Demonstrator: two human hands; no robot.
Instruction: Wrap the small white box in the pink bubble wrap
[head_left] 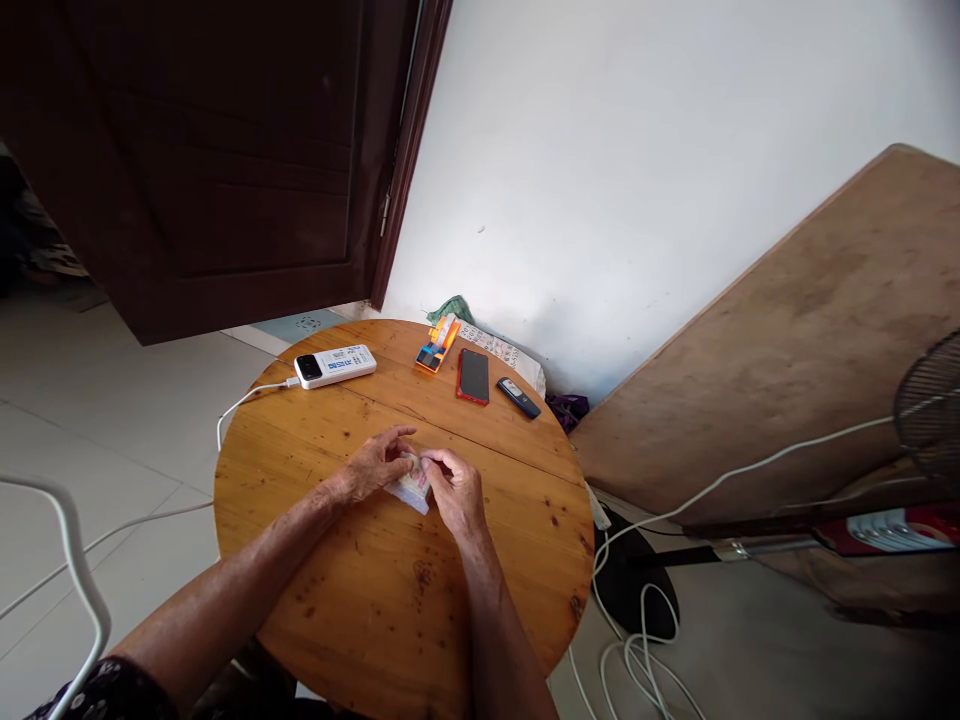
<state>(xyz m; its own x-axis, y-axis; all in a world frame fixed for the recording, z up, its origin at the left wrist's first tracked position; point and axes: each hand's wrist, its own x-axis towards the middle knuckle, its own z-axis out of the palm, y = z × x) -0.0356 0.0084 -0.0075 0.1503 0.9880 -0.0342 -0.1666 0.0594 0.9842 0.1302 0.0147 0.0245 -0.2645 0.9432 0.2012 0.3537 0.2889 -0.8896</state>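
Between my hands, over the middle of the round table, is a small flat whitish packet (412,494) with pinkish print; its exact kind is unclear. My left hand (371,466) grips its far left side with the thumb on top, while the index finger reaches out past it. At the packet's upper right, my right hand (458,492) pinches the edge between thumb and fingers. Part of the packet is hidden under the fingers. Its pale lower edge shows and points toward me.
On the wooden table (360,580) lie a white power bank (336,366) with a cable, an orange-and-dark item (438,345), a red-edged phone (473,377) and a dark handset (518,398). A door (247,150) stands left; a fan base (637,580) and cables lie right.
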